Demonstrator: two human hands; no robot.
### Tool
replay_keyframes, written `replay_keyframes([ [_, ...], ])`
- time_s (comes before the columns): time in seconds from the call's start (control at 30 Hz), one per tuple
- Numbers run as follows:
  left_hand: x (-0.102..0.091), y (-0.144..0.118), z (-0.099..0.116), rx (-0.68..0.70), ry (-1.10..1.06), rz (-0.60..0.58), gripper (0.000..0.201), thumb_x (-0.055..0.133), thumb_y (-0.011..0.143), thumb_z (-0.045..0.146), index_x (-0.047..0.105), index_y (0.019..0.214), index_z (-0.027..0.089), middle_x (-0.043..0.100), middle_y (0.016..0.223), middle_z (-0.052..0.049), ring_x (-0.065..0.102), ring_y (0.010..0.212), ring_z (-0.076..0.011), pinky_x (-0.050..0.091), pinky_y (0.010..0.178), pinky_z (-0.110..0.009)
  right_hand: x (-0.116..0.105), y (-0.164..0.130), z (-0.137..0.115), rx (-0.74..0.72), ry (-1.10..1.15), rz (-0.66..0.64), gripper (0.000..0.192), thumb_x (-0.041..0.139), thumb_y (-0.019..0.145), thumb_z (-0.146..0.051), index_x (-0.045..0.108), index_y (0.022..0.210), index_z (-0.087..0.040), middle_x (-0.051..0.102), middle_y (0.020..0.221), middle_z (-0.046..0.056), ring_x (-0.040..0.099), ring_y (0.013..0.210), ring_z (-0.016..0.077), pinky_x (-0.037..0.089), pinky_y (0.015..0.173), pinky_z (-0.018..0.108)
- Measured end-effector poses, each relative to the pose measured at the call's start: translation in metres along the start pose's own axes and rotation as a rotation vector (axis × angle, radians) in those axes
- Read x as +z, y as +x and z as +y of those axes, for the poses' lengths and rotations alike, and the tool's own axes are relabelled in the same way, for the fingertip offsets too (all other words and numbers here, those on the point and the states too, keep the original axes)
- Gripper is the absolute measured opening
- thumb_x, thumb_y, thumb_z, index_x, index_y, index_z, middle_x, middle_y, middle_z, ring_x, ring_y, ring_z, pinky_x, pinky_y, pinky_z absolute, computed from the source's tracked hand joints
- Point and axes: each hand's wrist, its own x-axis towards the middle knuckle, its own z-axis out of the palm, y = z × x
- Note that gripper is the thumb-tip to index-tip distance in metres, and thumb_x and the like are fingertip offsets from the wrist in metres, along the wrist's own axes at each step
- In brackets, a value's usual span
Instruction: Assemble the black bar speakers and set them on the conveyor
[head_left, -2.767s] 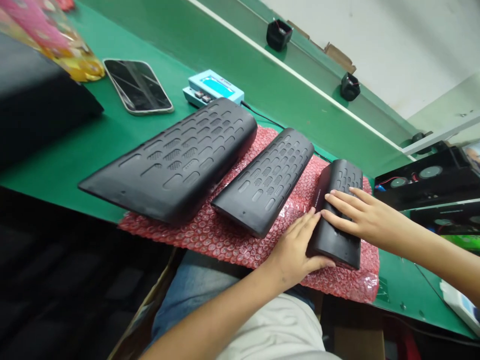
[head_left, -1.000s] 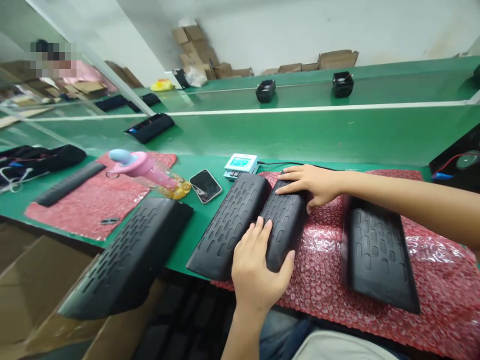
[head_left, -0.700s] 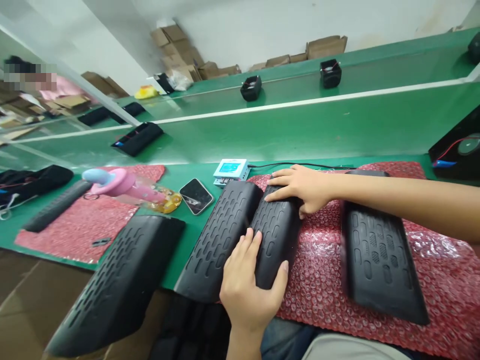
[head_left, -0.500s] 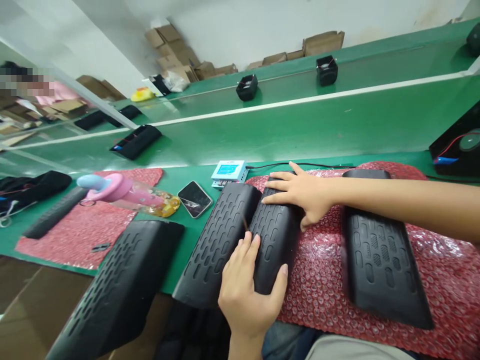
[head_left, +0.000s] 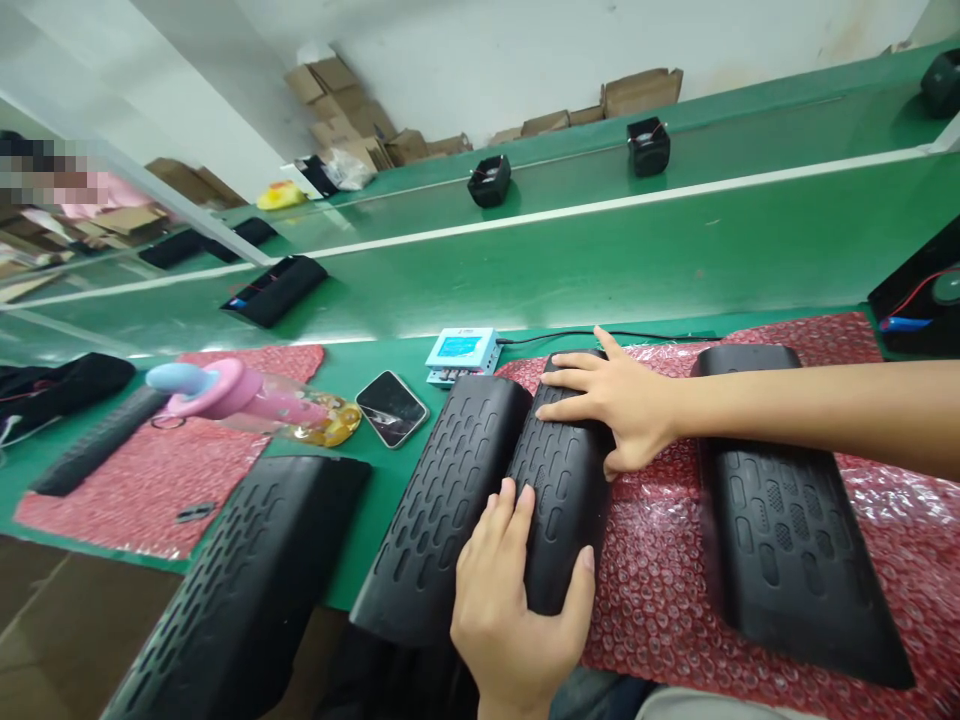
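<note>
On the red bubble wrap point(head_left: 660, 600) at the bench's near edge lie black slotted shells side by side. Both hands rest on the middle shell point(head_left: 562, 500). The left hand point(head_left: 517, 610) lies flat over its near end, fingers together and stretched forward along the top, thumb spread out to the right round the shell's side. The right hand point(head_left: 622, 400) comes in from the right and covers the far end, fingers spread and pointing left, palm down on the surface, thumb up toward the back. Neither hand pinches anything; both press open on the shell.

Touching the middle shell on its left is a second shell point(head_left: 442, 510), its near end hanging past the edge of the green bench point(head_left: 675, 260). Well apart to the right, on the same wrap, lies a third shell point(head_left: 787, 530). A fourth shell point(head_left: 240, 590) juts off the bench at lower left.

Behind the shells sit a phone point(head_left: 391, 407), face up, and a small blue-screened meter point(head_left: 461, 354) with a black cable running right. Left of the phone lies a pink bottle point(head_left: 240, 395) on its side, partly on another red wrap point(head_left: 150, 480).
</note>
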Motion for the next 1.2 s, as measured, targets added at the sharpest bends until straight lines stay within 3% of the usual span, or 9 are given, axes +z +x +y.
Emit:
replay_keyframes([
  [0.17, 0.000, -0.001, 0.000, 0.007, 0.055, -0.026, 0.059, 0.066, 0.072, 0.028, 0.050, 0.127, 0.012, 0.059, 0.124, -0.021, 0.056, 0.114, -0.0326, 0.045, 0.094, -0.046, 0.001, 0.000, 0.000, -0.008, -0.005, -0.014, 0.087, 0.074, 0.052, -0.040, 0.049, 0.132, -0.018, 0.043, 0.137, 0.022, 0.032, 0.128, 0.0438, 0.010, 0.096, 0.073],
  [0.37, 0.006, -0.006, 0.012, 0.002, 0.056, 0.041, 0.062, 0.064, 0.073, 0.028, 0.047, 0.131, 0.016, 0.058, 0.126, -0.019, 0.054, 0.115, -0.0337, 0.044, 0.094, -0.048, -0.004, 0.003, 0.001, -0.273, 0.062, -0.153, 0.081, 0.071, 0.059, -0.029, 0.044, 0.135, -0.016, 0.040, 0.141, 0.020, 0.033, 0.130, 0.0378, 0.021, 0.100, 0.066],
  [0.5, 0.010, -0.011, 0.023, 0.034, 0.091, 0.059, 0.069, 0.064, 0.070, 0.025, 0.043, 0.135, 0.016, 0.059, 0.125, -0.019, 0.052, 0.118, -0.0346, 0.042, 0.094, -0.050, -0.007, 0.009, -0.004, -0.345, 0.000, -0.225, 0.094, 0.075, 0.054, -0.030, 0.038, 0.139, -0.015, 0.036, 0.143, 0.022, 0.034, 0.130, 0.0376, 0.026, 0.101, 0.060],
  [0.67, 0.012, -0.014, 0.025, 0.022, 0.094, 0.077, 0.067, 0.063, 0.071, 0.024, 0.044, 0.134, 0.016, 0.060, 0.124, -0.018, 0.051, 0.119, -0.0341, 0.042, 0.093, -0.050, -0.008, 0.019, -0.005, -0.454, -0.081, -0.264, 0.095, 0.075, 0.051, -0.037, 0.040, 0.137, -0.013, 0.048, 0.130, 0.021, 0.047, 0.114, 0.0377, 0.036, 0.091, 0.053],
  [0.87, 0.014, -0.014, 0.028, 0.022, 0.120, 0.093, 0.063, 0.065, 0.067, 0.021, 0.050, 0.128, 0.012, 0.062, 0.119, -0.021, 0.053, 0.117, -0.0357, 0.040, 0.093, -0.050, -0.004, 0.009, -0.006, -0.433, -0.123, -0.200, 0.096, 0.070, 0.055, -0.041, 0.035, 0.139, -0.012, 0.042, 0.135, 0.025, 0.040, 0.120, 0.0416, 0.032, 0.091, 0.058],
  [1.0, 0.015, -0.014, 0.028, 0.009, 0.116, 0.091, 0.065, 0.065, 0.069, 0.022, 0.047, 0.131, 0.015, 0.061, 0.122, -0.019, 0.052, 0.118, -0.0344, 0.042, 0.094, -0.049, -0.001, 0.009, -0.008, -0.418, -0.089, -0.188, 0.098, 0.073, 0.053, -0.046, 0.037, 0.137, -0.012, 0.045, 0.132, 0.024, 0.043, 0.117, 0.0421, 0.031, 0.092, 0.060],
  [1.1, 0.002, -0.013, 0.022, 0.027, 0.128, 0.013, 0.064, 0.063, 0.072, 0.027, 0.045, 0.132, 0.013, 0.058, 0.126, -0.020, 0.048, 0.123, -0.0348, 0.042, 0.095, -0.050, -0.002, 0.015, -0.008, -0.435, -0.076, -0.182, 0.099, 0.076, 0.051, -0.048, 0.040, 0.135, -0.011, 0.048, 0.128, 0.024, 0.047, 0.113, 0.0418, 0.033, 0.090, 0.059],
  [1.2, -0.026, -0.002, 0.005, 0.116, 0.047, -0.251, 0.062, 0.054, 0.080, 0.040, 0.041, 0.135, 0.014, 0.051, 0.135, -0.018, 0.048, 0.125, -0.0308, 0.047, 0.094, -0.044, -0.003, 0.022, -0.007, -0.441, -0.066, -0.201, 0.100, 0.077, 0.049, -0.050, 0.042, 0.135, -0.012, 0.051, 0.124, 0.023, 0.048, 0.109, 0.0410, 0.035, 0.088, 0.057],
])
